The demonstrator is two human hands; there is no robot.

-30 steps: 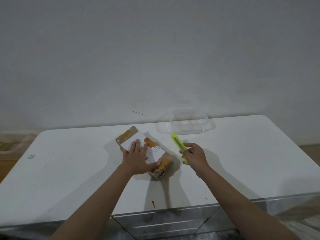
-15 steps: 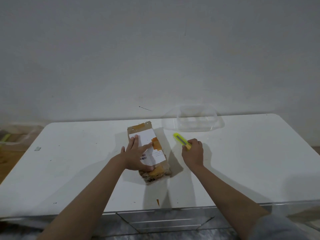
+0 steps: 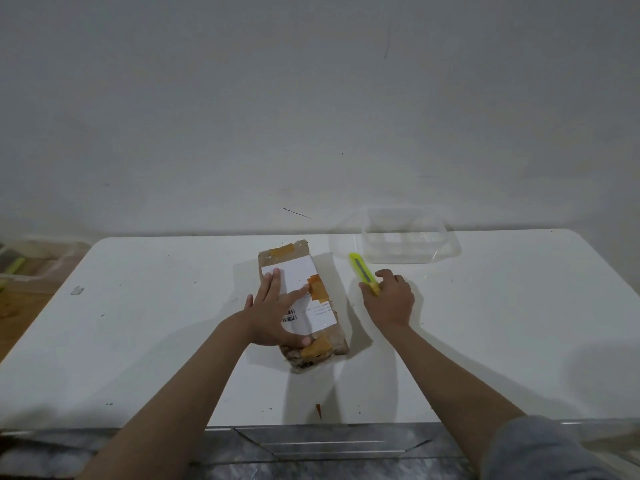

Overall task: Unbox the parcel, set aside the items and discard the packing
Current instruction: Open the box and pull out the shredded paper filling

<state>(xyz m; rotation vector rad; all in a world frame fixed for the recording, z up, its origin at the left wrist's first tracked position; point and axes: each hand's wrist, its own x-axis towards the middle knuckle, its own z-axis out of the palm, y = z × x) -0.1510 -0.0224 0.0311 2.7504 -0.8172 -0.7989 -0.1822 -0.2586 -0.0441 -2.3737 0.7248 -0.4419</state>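
both hands have shifted: the left hand (image 3: 273,311) now lies flat and spread on the taped brown cardboard parcel (image 3: 303,299), turned lengthwise mid-table, while the right hand (image 3: 391,299), fingers curled around it, lowers the yellow-green utility knife (image 3: 362,273) beside it; cutting looks imminent.

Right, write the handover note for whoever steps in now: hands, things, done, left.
Left hand: flat on the parcel, pinning it to the table.
Right hand: fingers closed on the yellow cutter, low beside the parcel's right edge; whether it rests on the table is unclear.
Clear tub: at the table's far edge, behind the cutter.
Done: parcel laid label up, cutter in hand.
Left: parcel looks taped shut, so cut the tape, take out the items, set them aside, bin the packing.
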